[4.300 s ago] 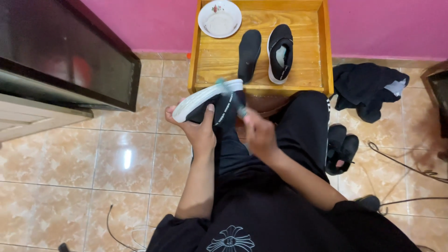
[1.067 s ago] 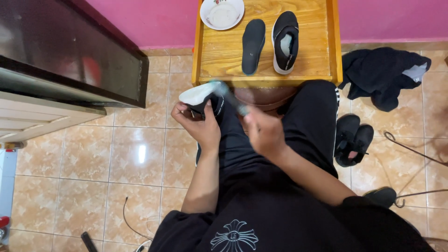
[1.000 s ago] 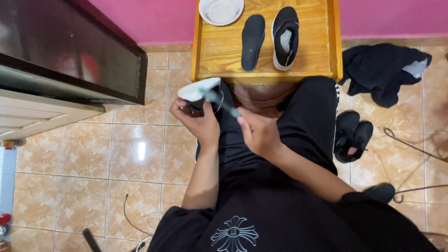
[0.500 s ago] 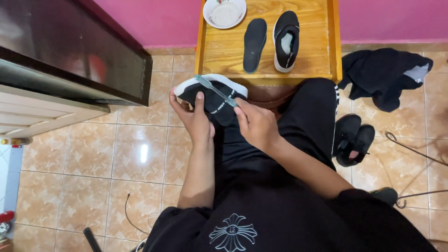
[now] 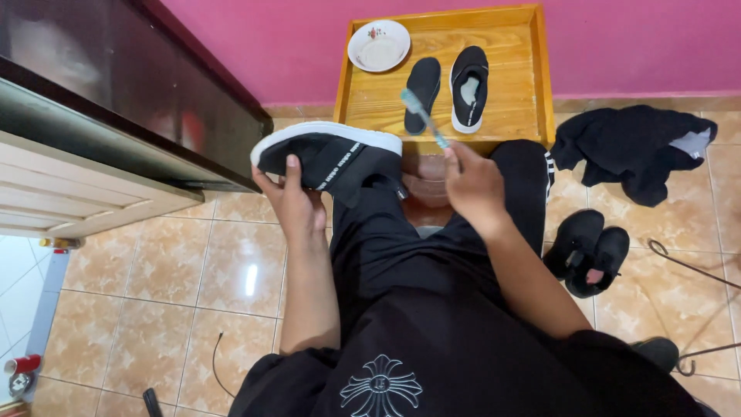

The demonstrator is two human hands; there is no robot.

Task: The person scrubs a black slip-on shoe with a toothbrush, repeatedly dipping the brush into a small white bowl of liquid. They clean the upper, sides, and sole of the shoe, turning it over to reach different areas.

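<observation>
My left hand (image 5: 295, 202) holds a black slip-on shoe (image 5: 332, 157) with a white sole on its side, above my lap. My right hand (image 5: 472, 183) grips a light blue toothbrush (image 5: 423, 116), its bristle end raised up and away from the shoe, over the front edge of the wooden tray (image 5: 525, 93). On the tray lie a black insole (image 5: 423, 93) and a second black shoe (image 5: 469, 86) with a white sole, side by side. A small white dish (image 5: 378, 45) sits at the tray's far left corner.
A dark cabinet (image 5: 116, 100) stands at the left against the pink wall. A black garment (image 5: 629, 150) lies on the tiled floor at the right, with a pair of black shoes (image 5: 587, 251) below it. Cables (image 5: 687, 266) run across the right floor.
The toothbrush has lifted off the shoe and moved up and right. My left hand has turned the shoe so its side and white sole edge face up.
</observation>
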